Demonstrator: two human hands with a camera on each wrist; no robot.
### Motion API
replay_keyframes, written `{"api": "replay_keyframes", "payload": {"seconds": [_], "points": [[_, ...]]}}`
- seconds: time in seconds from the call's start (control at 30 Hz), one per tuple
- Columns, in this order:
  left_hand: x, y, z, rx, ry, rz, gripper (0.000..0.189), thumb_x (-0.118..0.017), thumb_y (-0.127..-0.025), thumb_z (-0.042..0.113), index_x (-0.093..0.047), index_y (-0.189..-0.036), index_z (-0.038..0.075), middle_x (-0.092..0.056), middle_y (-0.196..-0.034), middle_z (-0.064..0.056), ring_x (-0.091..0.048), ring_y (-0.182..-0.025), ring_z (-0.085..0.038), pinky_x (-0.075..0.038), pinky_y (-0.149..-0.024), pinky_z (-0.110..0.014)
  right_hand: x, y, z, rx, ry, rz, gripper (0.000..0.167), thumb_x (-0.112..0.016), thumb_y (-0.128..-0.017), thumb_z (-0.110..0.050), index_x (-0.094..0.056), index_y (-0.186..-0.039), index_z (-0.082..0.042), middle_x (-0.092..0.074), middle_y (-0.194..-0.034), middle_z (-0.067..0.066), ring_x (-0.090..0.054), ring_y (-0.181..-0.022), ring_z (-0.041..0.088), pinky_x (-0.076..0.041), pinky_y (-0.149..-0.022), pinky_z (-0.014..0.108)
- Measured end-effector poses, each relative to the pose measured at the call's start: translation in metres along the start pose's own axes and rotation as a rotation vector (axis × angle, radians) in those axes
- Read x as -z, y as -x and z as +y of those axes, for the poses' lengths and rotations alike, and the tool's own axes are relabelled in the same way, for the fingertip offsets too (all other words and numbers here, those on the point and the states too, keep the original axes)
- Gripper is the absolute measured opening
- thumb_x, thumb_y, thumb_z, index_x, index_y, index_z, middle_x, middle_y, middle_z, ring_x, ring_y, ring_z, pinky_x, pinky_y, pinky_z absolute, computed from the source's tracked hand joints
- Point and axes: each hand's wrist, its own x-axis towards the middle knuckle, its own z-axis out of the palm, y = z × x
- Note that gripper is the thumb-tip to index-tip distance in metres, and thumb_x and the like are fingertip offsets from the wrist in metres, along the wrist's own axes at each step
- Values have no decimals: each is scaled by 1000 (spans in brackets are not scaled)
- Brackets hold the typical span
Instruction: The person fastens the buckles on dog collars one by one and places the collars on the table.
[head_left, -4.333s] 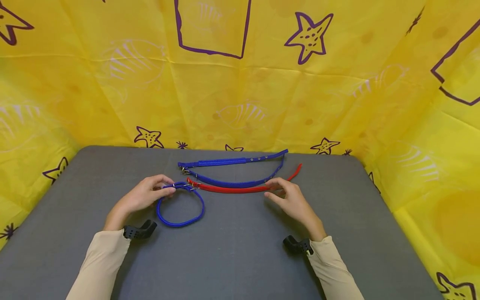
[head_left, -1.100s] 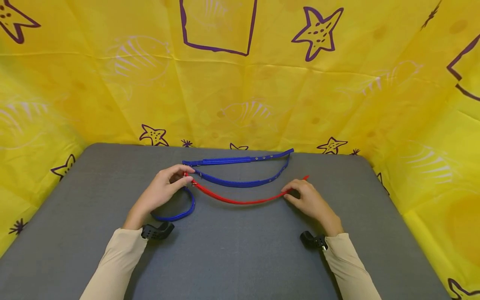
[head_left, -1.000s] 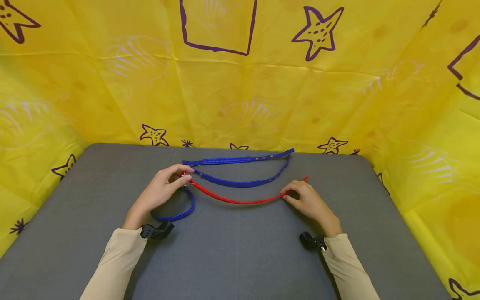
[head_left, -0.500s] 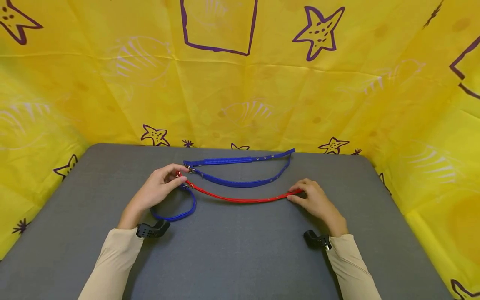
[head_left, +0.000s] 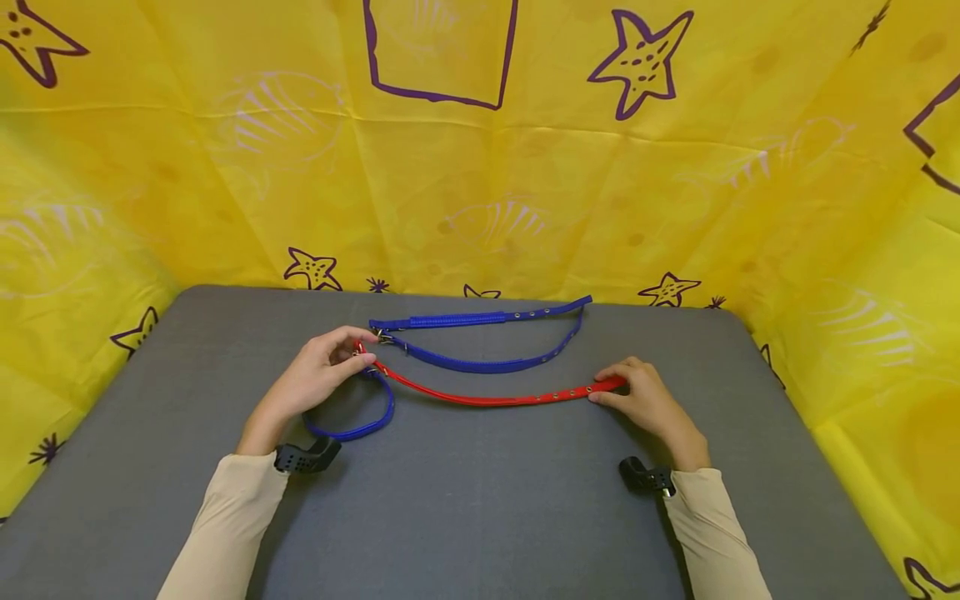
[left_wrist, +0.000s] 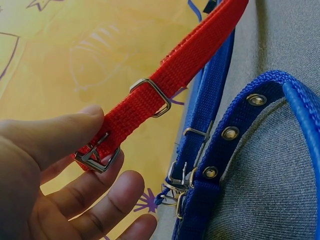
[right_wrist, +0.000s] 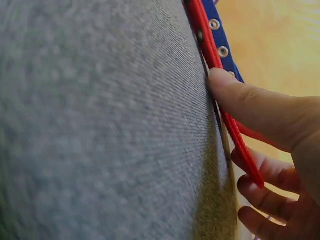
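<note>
A red dog collar (head_left: 487, 402) is stretched out lengthwise between my two hands, sagging a little in the middle. My left hand (head_left: 315, 371) pinches its buckle end; in the left wrist view the metal buckle (left_wrist: 95, 159) shows between thumb and fingers. At the other end, my right hand (head_left: 651, 404) pinches the strap near the tip, with the row of eyelets just left of the fingers. A blue collar (head_left: 391, 408), closed into a loop, lies on the table below my left hand, which partly covers it.
Behind the red collar lie two blue straps, one fairly straight (head_left: 457, 320) and one curved (head_left: 465, 365), close together at both ends. The grey table (head_left: 480, 517) meets a yellow printed cloth (head_left: 420, 183) at its back edge.
Earlier, the left hand was at the looped blue collar; it then took the red collar's buckle end. The right hand has slid rightward to the tip, and the red collar now lies nearer me.
</note>
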Motion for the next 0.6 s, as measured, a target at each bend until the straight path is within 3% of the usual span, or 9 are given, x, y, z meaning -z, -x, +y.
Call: {"api": "replay_keyframes", "payload": {"seconds": [0.33, 0.6], "points": [[-1, 0, 1, 10, -12, -2, 32, -66, -97, 20, -63, -123, 3, -69, -100, -13, -65, -85, -28, -49, -72, -21, 9, 2, -1, -76, -44, -30, 22, -85, -79, -23, -73, -92, -9, -70, -90, 6, -55, -80, 18, -44, -72, 29], [-4, -1, 3, 4, 6, -9, 33, -67, -96, 20, -62, -123, 2, -70, -100, -13, -67, -87, -28, -50, -73, -20, 16, 3, -5, -69, -162, 108, 28, -88, -75, -20, -72, -94, -9, -70, -85, 7, -55, -69, 12, -46, -62, 20]]}}
